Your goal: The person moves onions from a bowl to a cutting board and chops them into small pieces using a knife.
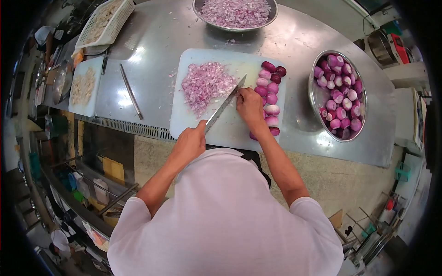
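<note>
My left hand (190, 143) is closed round the handle of a knife (223, 109), whose blade slants up and right across a white cutting board (193, 128). Close to the blade near its tip is my right hand (251, 106), fingers bent together; what they hold, if anything, is hidden. Left of the blade lies a heap of chopped red onion (206, 85). Peeled red onions (271, 99) line the board's right side in two rows, partly covered by my right hand and forearm.
A steel bowl of peeled onions (315, 99) stands on the right of the steel table (294, 41). A bowl of chopped onion (236, 28) is at the back. A metal rod (130, 91), second board (95, 99) and white basket (113, 28) lie left.
</note>
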A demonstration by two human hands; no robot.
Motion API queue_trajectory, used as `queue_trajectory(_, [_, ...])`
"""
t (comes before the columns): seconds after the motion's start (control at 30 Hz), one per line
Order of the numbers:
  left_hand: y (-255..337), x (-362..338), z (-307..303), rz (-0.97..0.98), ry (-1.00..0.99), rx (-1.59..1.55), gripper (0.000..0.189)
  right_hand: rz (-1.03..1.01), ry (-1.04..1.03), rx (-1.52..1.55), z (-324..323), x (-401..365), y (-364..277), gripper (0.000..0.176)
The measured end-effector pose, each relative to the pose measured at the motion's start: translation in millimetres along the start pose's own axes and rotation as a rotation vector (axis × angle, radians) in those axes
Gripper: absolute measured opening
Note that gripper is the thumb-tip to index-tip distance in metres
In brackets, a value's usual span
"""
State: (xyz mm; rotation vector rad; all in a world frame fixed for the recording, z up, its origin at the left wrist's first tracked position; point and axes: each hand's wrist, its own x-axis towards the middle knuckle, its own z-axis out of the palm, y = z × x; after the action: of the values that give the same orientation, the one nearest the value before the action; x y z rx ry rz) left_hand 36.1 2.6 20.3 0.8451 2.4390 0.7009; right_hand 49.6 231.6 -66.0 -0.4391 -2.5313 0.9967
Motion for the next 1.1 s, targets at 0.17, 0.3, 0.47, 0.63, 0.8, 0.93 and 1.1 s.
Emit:
queue_trajectory(0.17, [-8, -1, 8, -0.003, -0.049, -0.038, 0.037, -0.012, -0.003, -0.003, 0, -2, 0, 0.007])
queue_trajectory(0.3, [4, -1, 3, -0.035, -0.049, -0.016, 0.036, -0.002, 0.017, -0.014, -7, -2, -1, 0.006])
queue_trajectory(0.47, [-3, 7, -2, 0.015, -0.023, -0.041, 0.036, 0.003, 0.062, 0.056, -29, -3, 8, 0.005])
queue_trajectory(0.63, [2, -1, -6, 0.02, -0.033, -0.158, 0.038, 0.095, 0.045, 0.048, -79, -14, 7, 0.009])
queue_trajectory(0.8, [-40, 11, -6, -0.124, -0.101, -0.25, 0.034, 0.164, -0.216, -0.153, -104, -30, -6, 0.018])
queue_trajectory(0.93, [-33, 21, -14, -0.077, 0.132, -0.139, 0.034, 0.1, -0.22, -0.112, -93, -42, 5, 0.022])
queue_trajectory(1.1, [-20, -5, 4, 0.014, -0.065, -0.269, 0.032, 0.174, -0.208, -0.047, -76, -44, -4, 0.023])
